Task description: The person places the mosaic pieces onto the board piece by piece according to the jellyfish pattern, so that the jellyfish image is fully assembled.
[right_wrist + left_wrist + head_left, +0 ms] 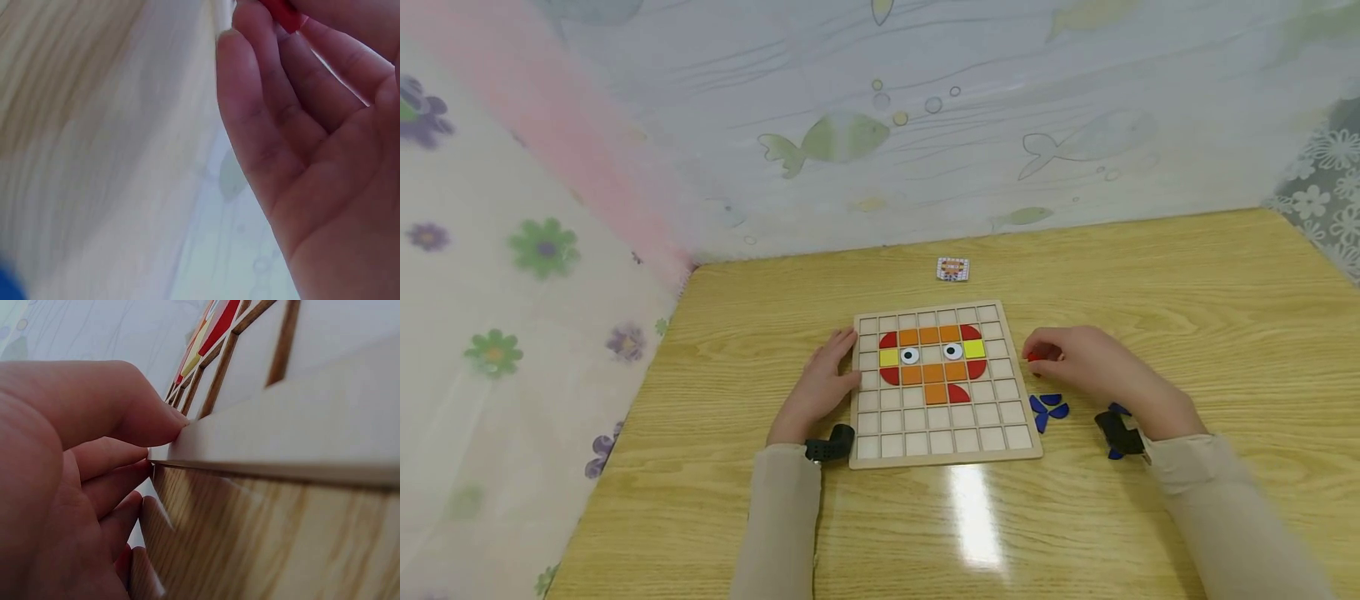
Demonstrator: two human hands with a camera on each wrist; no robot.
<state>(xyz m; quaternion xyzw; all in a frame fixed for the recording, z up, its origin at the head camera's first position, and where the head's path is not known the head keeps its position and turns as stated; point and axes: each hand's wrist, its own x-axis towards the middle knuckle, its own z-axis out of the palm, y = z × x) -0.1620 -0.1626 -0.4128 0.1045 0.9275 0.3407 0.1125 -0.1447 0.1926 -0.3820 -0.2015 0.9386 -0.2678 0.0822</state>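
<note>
A wooden grid board (pixel 951 458) lies on the table with flat coloured pieces in its squares. Red quarter-circles, orange squares and yellow squares, with two eye pieces (pixel 952 351), make a pattern over its upper and middle part. My left hand (pixel 820 383) rests against the board's left edge; thumb and fingertips touch its side in the left wrist view. Just right of the board, my right hand (pixel 1093 362) pinches a small red piece (pixel 285 14) between thumb and fingers. The fingers partly cover it, so its full shape is hidden.
Several blue pieces (pixel 1049 408) lie beside the board's right edge, and others show partly under my right wrist. A small pattern card (pixel 952 268) lies beyond the board. The wooden table (pixel 737 333) meets a fish-patterned wall covering behind.
</note>
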